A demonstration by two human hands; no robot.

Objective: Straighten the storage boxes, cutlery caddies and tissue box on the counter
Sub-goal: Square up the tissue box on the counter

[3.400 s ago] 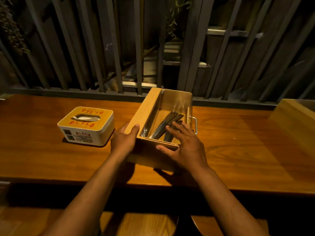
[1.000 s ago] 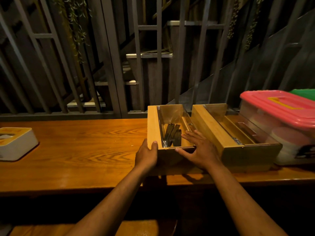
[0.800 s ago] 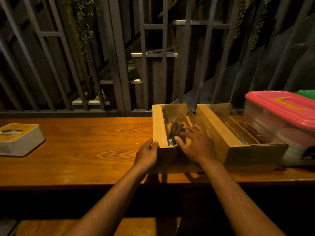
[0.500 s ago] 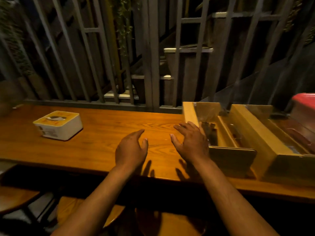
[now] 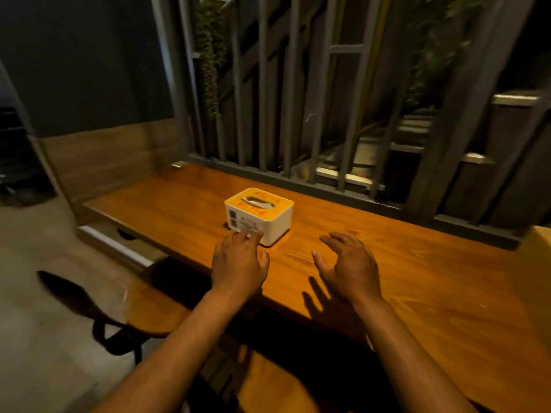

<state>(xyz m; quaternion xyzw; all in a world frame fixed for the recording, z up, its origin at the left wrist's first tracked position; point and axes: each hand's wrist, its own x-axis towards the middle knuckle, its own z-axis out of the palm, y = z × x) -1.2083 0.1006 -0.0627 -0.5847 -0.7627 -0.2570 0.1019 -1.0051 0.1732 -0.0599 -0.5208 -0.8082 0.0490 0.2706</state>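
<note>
A white tissue box [image 5: 262,214] with an orange top and a tissue in its slot sits slightly askew on the wooden counter [image 5: 417,272]. My left hand [image 5: 238,260] hovers just in front of the box, fingertips at its near left corner, holding nothing. My right hand [image 5: 350,265] is spread above the counter to the right of the box, apart from it and empty. A light wooden corner [image 5: 542,234], probably a cutlery caddy, shows at the right edge; the storage boxes are out of frame.
A railing of grey vertical bars [image 5: 292,93] runs along the counter's far edge. The counter ends at the left by a wood-panelled wall [image 5: 113,156]. Round wooden stools [image 5: 152,305] stand below the near edge, over a concrete floor.
Both hands let go of the cutlery caddy and moved left along the counter. The view swung left, so the caddies and pink-lidded box left the frame and the tissue box is now central.
</note>
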